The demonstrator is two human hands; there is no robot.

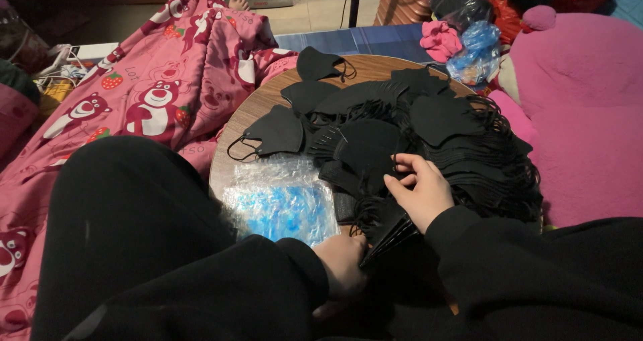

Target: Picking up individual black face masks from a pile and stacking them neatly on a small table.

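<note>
Left hand (341, 264) nearest, closed round bottom of black mask stack (388, 230); right hand (422, 190) just above, fingers curled, pinching stack's top edge

Step, by look: squaring counted bundle. Next move calls for firm grip, ear loops kept untangled

Clear bags (281, 200) left of hands. Loose masks (429, 126) heaped beyond on round table (258, 106). Pink blanket (154, 86) far left

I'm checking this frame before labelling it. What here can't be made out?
Head view only:
- Left hand: fingers hidden behind the stack of black masks and its sleeve.
- Right hand: fingertips buried among the mask pile.
- Clear plastic bags: blue contents blurred by glare.
- Round wooden table: mostly covered by masks.
- Mask count: too dark to tell.
</note>
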